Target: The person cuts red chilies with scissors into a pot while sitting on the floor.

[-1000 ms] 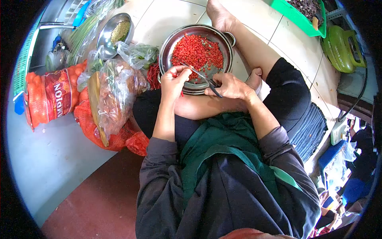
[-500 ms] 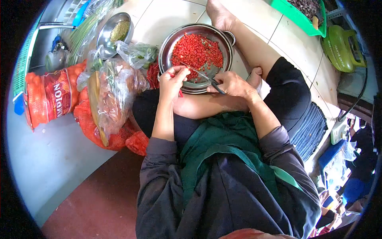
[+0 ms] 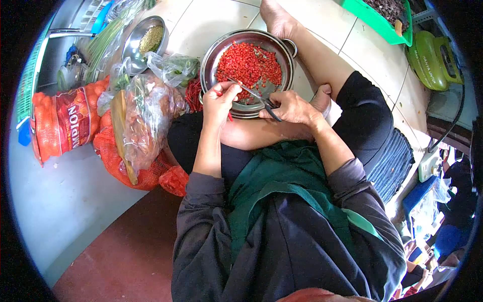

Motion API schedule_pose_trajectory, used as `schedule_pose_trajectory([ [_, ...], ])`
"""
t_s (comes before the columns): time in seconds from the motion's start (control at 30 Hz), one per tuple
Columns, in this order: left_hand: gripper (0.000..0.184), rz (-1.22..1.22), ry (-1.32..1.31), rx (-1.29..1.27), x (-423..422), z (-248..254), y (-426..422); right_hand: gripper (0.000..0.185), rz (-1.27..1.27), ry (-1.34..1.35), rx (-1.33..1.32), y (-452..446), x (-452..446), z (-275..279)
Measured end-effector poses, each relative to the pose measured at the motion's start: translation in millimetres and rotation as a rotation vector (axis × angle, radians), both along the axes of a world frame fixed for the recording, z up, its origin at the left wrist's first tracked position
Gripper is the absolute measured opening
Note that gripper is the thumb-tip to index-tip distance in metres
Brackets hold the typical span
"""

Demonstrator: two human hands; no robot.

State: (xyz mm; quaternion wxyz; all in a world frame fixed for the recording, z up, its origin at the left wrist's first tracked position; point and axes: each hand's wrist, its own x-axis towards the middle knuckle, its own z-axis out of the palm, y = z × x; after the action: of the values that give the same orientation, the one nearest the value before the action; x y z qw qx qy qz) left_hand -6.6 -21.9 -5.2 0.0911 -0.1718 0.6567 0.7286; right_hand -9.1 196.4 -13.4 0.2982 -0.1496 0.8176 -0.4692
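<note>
My left hand (image 3: 220, 103) is closed in a pinch on a red chili (image 3: 230, 117), whose end pokes out below the fingers. A pair of scissors (image 3: 272, 111) with dark handles is gripped in my right hand (image 3: 294, 107). Its blades reach left over the pot to my left fingertips; how far apart they are is hard to make out. Below both hands stands a metal pot (image 3: 208, 55) with a side handle, holding a heap of chopped red chilies (image 3: 249, 63). Whole dark red chilies (image 3: 193, 95) lie against the pot's left side, partly covered.
Left of the pot are plastic bags (image 3: 146, 126) of produce, red net sacks (image 3: 68, 121) and a metal bowl (image 3: 132, 43) with pale green pieces. My bent leg (image 3: 317, 55) borders the pot's right side. A green crate (image 3: 370, 17) and green gas cylinder (image 3: 430, 63) stand far right.
The scissors' handles have tilted and shifted slightly in my right hand. My left hand stays almost in place, with its fingers bent a little differently.
</note>
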Motion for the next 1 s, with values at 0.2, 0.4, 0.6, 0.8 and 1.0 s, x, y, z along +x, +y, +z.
schedule_pose_trajectory([
  [0.2,0.014,-0.007,-0.031,-0.004,2,-2,-6,0.052,-0.032,0.076,-0.03,1,1,-5],
  [0.4,0.014,0.021,-0.008,-0.016,3,1,-5,0.057,0.001,-0.001,0.024,0,0,4],
  [0.6,0.013,-0.006,0.005,-0.04,1,-4,-8,0.056,0.044,-0.02,0.039,-1,1,18],
  [0.8,0.012,-0.018,0.018,-0.089,2,0,-3,0.056,0.036,-0.006,-0.002,0,-1,2],
  [1.0,0.012,-0.015,0.002,-0.119,3,-3,-5,0.042,0.043,0.093,0.021,2,1,0],
])
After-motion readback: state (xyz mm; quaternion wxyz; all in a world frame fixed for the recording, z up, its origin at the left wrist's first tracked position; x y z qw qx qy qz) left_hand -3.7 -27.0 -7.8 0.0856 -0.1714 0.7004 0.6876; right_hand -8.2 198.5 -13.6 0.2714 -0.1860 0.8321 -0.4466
